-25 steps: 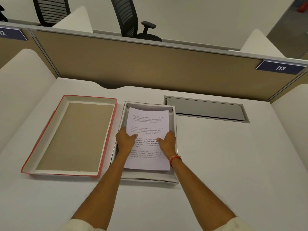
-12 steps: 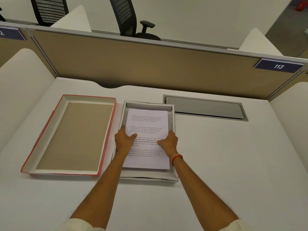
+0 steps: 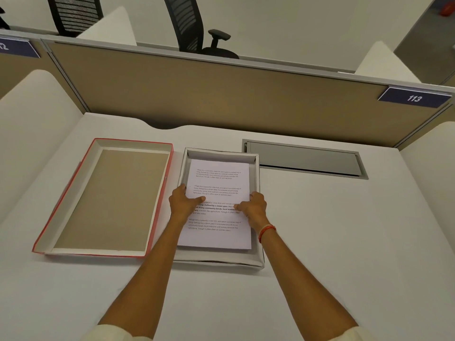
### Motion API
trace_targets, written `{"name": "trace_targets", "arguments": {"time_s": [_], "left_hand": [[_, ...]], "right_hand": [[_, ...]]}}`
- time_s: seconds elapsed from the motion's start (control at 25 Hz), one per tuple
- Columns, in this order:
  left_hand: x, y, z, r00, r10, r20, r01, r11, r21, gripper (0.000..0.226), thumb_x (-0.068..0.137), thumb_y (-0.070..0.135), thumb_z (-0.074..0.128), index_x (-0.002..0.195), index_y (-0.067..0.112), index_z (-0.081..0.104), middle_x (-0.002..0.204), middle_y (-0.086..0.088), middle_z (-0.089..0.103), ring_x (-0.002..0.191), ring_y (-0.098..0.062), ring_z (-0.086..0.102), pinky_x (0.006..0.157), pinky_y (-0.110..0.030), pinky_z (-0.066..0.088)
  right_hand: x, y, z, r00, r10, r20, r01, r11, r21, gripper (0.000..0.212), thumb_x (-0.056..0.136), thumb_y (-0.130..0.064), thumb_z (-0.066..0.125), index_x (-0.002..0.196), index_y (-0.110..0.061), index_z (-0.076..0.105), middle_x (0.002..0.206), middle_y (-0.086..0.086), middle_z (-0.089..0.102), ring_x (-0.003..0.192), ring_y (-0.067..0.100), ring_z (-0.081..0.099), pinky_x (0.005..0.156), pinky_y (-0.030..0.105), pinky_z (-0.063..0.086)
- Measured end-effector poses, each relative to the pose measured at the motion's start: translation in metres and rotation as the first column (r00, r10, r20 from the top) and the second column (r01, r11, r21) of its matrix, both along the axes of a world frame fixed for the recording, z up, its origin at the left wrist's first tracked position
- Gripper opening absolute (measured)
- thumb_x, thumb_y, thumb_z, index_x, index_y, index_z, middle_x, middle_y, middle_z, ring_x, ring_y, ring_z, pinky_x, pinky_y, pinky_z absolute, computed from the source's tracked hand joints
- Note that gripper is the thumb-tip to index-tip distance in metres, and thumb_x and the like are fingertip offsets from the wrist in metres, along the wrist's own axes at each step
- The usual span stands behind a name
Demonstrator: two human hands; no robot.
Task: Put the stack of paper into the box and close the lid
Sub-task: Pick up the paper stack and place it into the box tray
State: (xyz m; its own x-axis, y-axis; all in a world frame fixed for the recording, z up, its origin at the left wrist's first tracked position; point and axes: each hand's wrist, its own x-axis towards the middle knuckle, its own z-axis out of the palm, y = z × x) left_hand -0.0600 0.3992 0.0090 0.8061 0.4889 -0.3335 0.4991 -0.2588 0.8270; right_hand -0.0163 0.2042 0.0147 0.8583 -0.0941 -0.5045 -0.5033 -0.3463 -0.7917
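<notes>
My left hand (image 3: 183,201) and right hand (image 3: 253,207) still grip the stack of paper (image 3: 218,190), now lower inside the box (image 3: 257,263), lid (image 3: 108,200) lying open beside it.

Head-worn camera, looking forward and down, close over desk (image 3: 320,242)

A white desk (image 3: 320,242) with rounded white side panels (image 3: 32,124) fills the foreground. Set into its surface at the back right is a grey metal cable flap (image 3: 305,159). Behind stands a tan fabric partition (image 3: 209,94) with a grey top rail, bearing a dark blue label reading 113 (image 3: 414,97) at its right end. Beyond the partition, two black mesh office chairs (image 3: 194,28) stand before a plain pale wall (image 3: 295,25).
</notes>
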Motion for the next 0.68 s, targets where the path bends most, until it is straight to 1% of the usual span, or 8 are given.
{"name": "trace_targets", "arguments": {"time_s": [0.12, 0.32, 0.4, 0.48, 0.52, 0.6, 0.68], "left_hand": [[-0.001, 0.0, 0.0, 1.0, -0.006, -0.017, 0.005, 1.0, -0.012, 0.056, 0.07, 0.02, 0.086, 0.116, 0.003, 0.057, 0.126, -0.015, 0.065, 0.112, -0.034, 0.064, 0.097, -0.051, 0.053], [-0.002, -0.001, 0.001, 1.0, -0.002, -0.024, 0.002, 1.0, 0.001, 0.061, 0.07, 0.022, 0.086, 0.119, 0.003, 0.055, 0.129, -0.015, 0.063, 0.114, -0.034, 0.062, 0.1, -0.05, 0.051], [-0.002, -0.002, 0.0, 1.0, -0.006, -0.026, 0.006, 1.0, 0.013, 0.061, 0.069, 0.022, 0.087, 0.118, 0.003, 0.055, 0.128, -0.015, 0.064, 0.114, -0.035, 0.063, 0.099, -0.05, 0.052], [-0.003, -0.002, 0.001, 0.999, -0.02, -0.035, 0.021, 1.0, 0.018, 0.06, 0.07, 0.023, 0.086, 0.117, 0.003, 0.054, 0.127, -0.016, 0.064, 0.113, -0.035, 0.063, 0.098, -0.049, 0.053], [-0.003, -0.002, 0.003, 0.998, -0.036, -0.046, 0.038, 0.999, 0.033, 0.06, 0.071, 0.023, 0.085, 0.117, 0.003, 0.054, 0.127, -0.016, 0.064, 0.113, -0.035, 0.062, 0.098, -0.049, 0.053], [-0.003, -0.001, 0.007, 0.994, -0.084, -0.075, 0.091, 0.992, 0.088, 0.06, 0.074, 0.025, 0.083, 0.119, 0.001, 0.052, 0.128, -0.018, 0.062, 0.115, -0.036, 0.06, 0.098, -0.048, 0.052], [-0.004, -0.002, 0.016, 0.99, -0.132, -0.052, 0.138, 0.978, 0.158, 0.058, 0.077, 0.025, 0.08, 0.122, 0.001, 0.052, 0.129, -0.017, 0.062, 0.117, -0.036, 0.06, 0.098, -0.047, 0.052]], "right_hand": [[0.001, 0.001, 0.0, 1.0, -0.018, -0.006, 0.018, 1.0, -0.002, 0.042, 0.072, 0.004, 0.078, 0.096, -0.009, 0.045, 0.101, 0.006, 0.054, 0.089, 0.021, 0.055, 0.075, 0.027, 0.05], [-0.001, 0.003, 0.002, 1.0, -0.018, -0.016, 0.018, 1.0, -0.002, 0.043, 0.072, 0.005, 0.077, 0.096, -0.009, 0.045, 0.1, 0.006, 0.055, 0.088, 0.021, 0.056, 0.073, 0.027, 0.051], [-0.002, 0.003, 0.003, 1.0, -0.009, -0.012, 0.009, 1.0, -0.008, 0.043, 0.072, 0.005, 0.077, 0.097, -0.01, 0.045, 0.098, 0.004, 0.054, 0.087, 0.02, 0.056, 0.063, 0.022, 0.05], [-0.002, 0.002, 0.004, 1.0, 0.002, -0.006, -0.002, 1.0, -0.005, 0.042, 0.073, 0.006, 0.076, 0.095, -0.012, 0.045, 0.095, 0.002, 0.052, 0.085, 0.019, 0.054, 0.053, 0.015, 0.043], [-0.002, 0.0, 0.003, 1.0, 0.012, -0.002, -0.012, 1.0, -0.008, 0.041, 0.073, 0.006, 0.075, 0.092, -0.012, 0.045, 0.093, 0.001, 0.052, 0.084, 0.018, 0.054, 0.05, 0.014, 0.041], [-0.001, -0.002, 0.001, 0.998, 0.054, 0.016, -0.053, 0.997, -0.051, 0.037, 0.075, 0.003, 0.076, 0.087, -0.014, 0.045, 0.091, 0.001, 0.052, 0.084, 0.018, 0.055, 0.049, 0.013, 0.038], [0.0, -0.003, 0.0, 0.99, 0.134, 0.05, -0.126, 0.982, -0.14, 0.032, 0.078, -0.003, 0.075, 0.096, -0.009, 0.049, 0.095, 0.003, 0.053, 0.084, 0.016, 0.054, 0.051, 0.012, 0.04]]}}
